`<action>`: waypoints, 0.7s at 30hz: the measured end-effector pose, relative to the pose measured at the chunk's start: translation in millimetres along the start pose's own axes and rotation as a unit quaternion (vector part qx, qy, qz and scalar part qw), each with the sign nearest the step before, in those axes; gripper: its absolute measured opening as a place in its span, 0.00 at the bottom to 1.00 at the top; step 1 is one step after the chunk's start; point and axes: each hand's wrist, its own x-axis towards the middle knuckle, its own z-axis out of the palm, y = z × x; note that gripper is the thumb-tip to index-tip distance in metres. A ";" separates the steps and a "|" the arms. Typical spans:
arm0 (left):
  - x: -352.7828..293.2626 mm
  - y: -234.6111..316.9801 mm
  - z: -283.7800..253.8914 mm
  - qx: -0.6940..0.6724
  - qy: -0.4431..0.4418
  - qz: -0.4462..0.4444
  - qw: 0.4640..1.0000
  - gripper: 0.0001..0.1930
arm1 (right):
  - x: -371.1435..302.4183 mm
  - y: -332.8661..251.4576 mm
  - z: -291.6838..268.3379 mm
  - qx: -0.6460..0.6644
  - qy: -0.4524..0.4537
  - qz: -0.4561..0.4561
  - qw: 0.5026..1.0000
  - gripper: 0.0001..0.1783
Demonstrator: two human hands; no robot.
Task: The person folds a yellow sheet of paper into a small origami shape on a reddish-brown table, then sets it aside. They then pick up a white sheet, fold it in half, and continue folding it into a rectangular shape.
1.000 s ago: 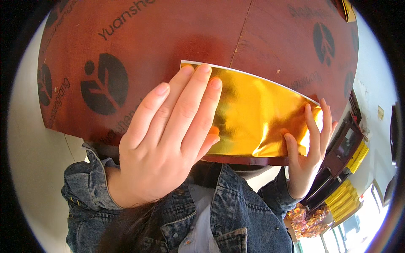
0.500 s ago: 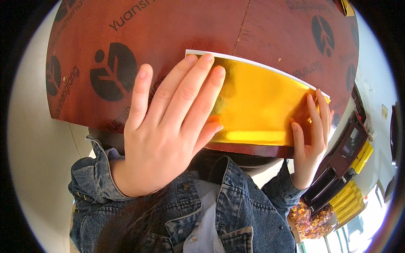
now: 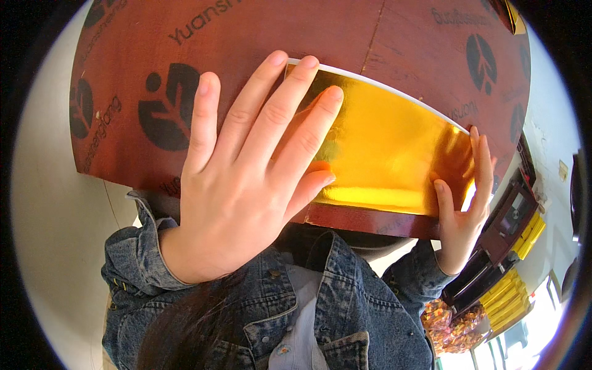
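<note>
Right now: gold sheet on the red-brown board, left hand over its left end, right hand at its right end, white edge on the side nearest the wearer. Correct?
Wrong side for the white edge: the head view shows it on the side farthest from the wearer. The gold sheet, red-brown board, left hand and right hand are as you said.

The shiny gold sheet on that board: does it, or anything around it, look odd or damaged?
Nothing visible looks spilled or torn. The gold sheet lies fairly smooth. The one oddity is a thin dark line in the reddish-brown board, beyond the sheet: it interrupts the surface, though whether it's a seam or crack I can't tell.
</note>
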 end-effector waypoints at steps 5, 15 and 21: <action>0.3 5.0 -9.0 0.011 -0.005 0.007 1.000 0.37 | -3.7 2.5 -4.9 -0.040 0.009 -0.016 0.999 0.33; -5.6 13.7 -6.7 0.033 0.046 0.034 0.998 0.35 | -3.7 5.0 -5.6 -0.031 0.017 -0.026 0.999 0.33; -6.0 15.6 -0.3 -0.040 0.042 0.032 0.998 0.34 | -7.0 5.2 -6.5 -0.018 0.011 -0.022 1.000 0.33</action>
